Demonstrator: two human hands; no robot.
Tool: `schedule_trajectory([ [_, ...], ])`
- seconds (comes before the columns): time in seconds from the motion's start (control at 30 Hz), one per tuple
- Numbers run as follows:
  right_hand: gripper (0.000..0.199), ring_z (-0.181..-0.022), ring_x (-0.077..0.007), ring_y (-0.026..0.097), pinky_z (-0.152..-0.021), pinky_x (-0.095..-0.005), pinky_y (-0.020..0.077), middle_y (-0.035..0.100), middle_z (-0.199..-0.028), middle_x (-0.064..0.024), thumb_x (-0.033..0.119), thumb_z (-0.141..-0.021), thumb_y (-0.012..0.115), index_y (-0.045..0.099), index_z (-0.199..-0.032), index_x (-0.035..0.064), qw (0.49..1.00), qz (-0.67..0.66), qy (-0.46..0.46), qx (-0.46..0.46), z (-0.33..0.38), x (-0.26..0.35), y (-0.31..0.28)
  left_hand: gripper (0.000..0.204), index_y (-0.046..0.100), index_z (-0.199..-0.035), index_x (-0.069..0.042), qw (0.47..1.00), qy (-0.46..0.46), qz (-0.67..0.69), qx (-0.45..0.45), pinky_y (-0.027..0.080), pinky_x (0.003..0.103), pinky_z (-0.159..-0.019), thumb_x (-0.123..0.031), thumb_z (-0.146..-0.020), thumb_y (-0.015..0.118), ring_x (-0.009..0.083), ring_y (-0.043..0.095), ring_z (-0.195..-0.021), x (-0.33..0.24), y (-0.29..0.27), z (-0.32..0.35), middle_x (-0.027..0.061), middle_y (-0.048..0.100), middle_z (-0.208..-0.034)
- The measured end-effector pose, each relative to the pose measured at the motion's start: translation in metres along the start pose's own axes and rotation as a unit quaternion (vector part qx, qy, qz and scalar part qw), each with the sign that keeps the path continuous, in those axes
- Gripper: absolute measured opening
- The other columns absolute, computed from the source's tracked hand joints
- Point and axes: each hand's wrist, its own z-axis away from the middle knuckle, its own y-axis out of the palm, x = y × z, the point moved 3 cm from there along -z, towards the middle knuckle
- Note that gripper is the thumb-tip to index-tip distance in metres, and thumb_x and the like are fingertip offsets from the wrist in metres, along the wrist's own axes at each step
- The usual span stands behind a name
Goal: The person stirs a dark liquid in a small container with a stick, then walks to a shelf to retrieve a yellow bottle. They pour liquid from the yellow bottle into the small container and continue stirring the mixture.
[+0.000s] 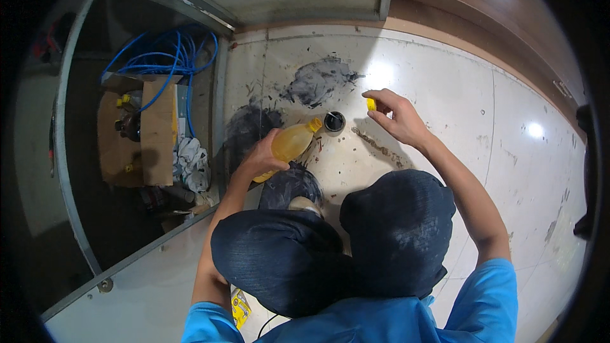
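Note:
My left hand (262,155) is wrapped round a clear plastic bottle (293,142) of yellow liquid. The bottle tilts, its yellow neck pointing up and right, close beside a small dark container (334,122) on the floor. Black stuff lines that container, and a thin light stick leans in it. Whether the neck touches the rim I cannot tell. Above the floor to the right, my right hand (399,117) pinches a yellow cap (371,104) between thumb and fingers, apart from the bottle.
Black smears (324,81) mark the pale tiled floor (438,82). At left, a metal-framed cabinet (67,89) holds a cardboard box (159,130) with bottles, a coil of blue hose (171,57) and crumpled white cloth or plastic (192,164). A yellow packet (240,308) lies by my left arm.

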Motion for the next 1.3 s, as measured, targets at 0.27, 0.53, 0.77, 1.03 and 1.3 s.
schedule_trajectory([
  [0.27,0.037,-0.082,-0.0156,0.061,-0.079,-0.0330,0.0547,0.067,-0.097,-0.0068,0.012,-0.100,0.074,0.060,-0.134,0.0031,0.990,-0.052,0.131,-0.004,0.033,-0.039,0.022,0.106,0.048,-0.156,-0.011,0.998,0.010,-0.059,-0.001,0.053,0.047,-0.111,-0.028,-0.059,0.087,0.0426,0.065,-0.133,-0.008,0.005,-0.005,0.0217,0.067,-0.144],
  [0.53,0.035,-0.078,-0.0220,0.064,-0.074,-0.0381,0.0537,0.067,-0.088,-0.0127,0.015,-0.098,0.076,0.060,-0.127,0.0023,0.986,-0.074,0.149,0.000,0.055,-0.060,0.040,0.104,0.049,-0.155,-0.010,0.995,0.009,-0.102,-0.011,0.053,0.048,-0.111,-0.027,-0.059,0.086,0.0436,0.064,-0.132,-0.013,0.004,-0.010,0.0240,0.067,-0.143],
  [0.77,0.037,-0.082,-0.0245,0.064,-0.078,-0.0396,0.0536,0.068,-0.092,-0.0150,0.016,-0.097,0.077,0.060,-0.128,0.0030,0.985,-0.071,0.153,0.023,0.061,-0.065,0.048,0.097,0.052,-0.151,-0.012,0.993,0.012,-0.116,-0.018,0.053,0.050,-0.108,-0.026,-0.061,0.085,0.0438,0.065,-0.130,-0.022,0.002,-0.007,0.0217,0.069,-0.140],
  [1.03,0.039,-0.086,-0.0287,0.066,-0.081,-0.0423,0.0539,0.070,-0.096,-0.0176,0.017,-0.098,0.075,0.058,-0.130,0.0038,0.985,-0.063,0.154,0.034,0.063,-0.068,0.051,0.098,0.053,-0.149,-0.014,0.990,-0.013,-0.142,-0.017,0.054,0.048,-0.108,-0.024,-0.058,0.089,0.0408,0.068,-0.128,-0.034,0.000,-0.008,0.0181,0.071,-0.138],
  [1.3,0.038,-0.089,-0.0304,0.067,-0.084,-0.0427,0.0551,0.071,-0.099,-0.0189,0.018,-0.099,0.075,0.058,-0.130,0.0039,0.986,-0.057,0.155,0.039,0.063,-0.069,0.052,0.092,0.054,-0.149,-0.012,0.988,-0.010,-0.154,-0.014,0.054,0.049,-0.108,-0.023,-0.063,0.084,0.0422,0.066,-0.128,-0.039,-0.002,-0.006,0.0201,0.070,-0.137],
])
